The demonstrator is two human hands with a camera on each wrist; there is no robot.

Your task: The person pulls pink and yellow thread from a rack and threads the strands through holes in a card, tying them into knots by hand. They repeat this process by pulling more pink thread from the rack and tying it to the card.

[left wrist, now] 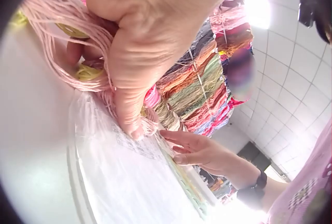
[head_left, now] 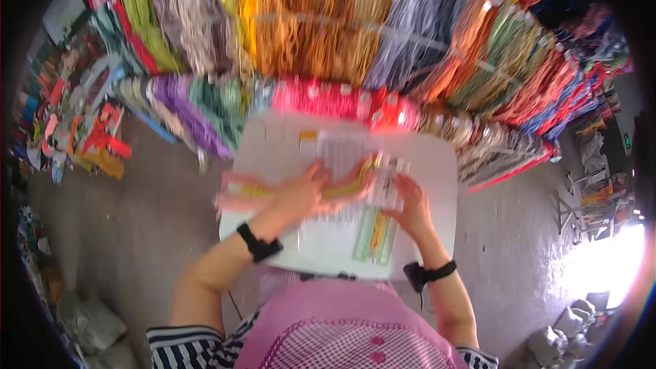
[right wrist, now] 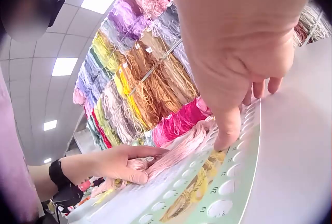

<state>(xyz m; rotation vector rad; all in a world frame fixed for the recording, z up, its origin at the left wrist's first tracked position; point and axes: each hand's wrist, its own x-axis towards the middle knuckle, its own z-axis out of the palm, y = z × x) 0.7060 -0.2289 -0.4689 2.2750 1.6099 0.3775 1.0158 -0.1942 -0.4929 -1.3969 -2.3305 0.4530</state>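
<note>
My left hand grips a bundle of pink thread with yellow thread among it. In the left wrist view its thumb presses the pink strands down against a clear plastic sleeve over printed paper. The bundle trails left across the table in the head view and also runs right toward a printed white label card. My right hand lies at that card's right side. In the right wrist view its thumb touches a pale green card with numbered round holes and a yellow thread picture.
The white table has rounded corners. Beyond it hang dense rows of coloured thread skeins, with pink-red skeins right at its far edge. Loose coloured pieces are heaped at the left; grey sacks sit on the floor.
</note>
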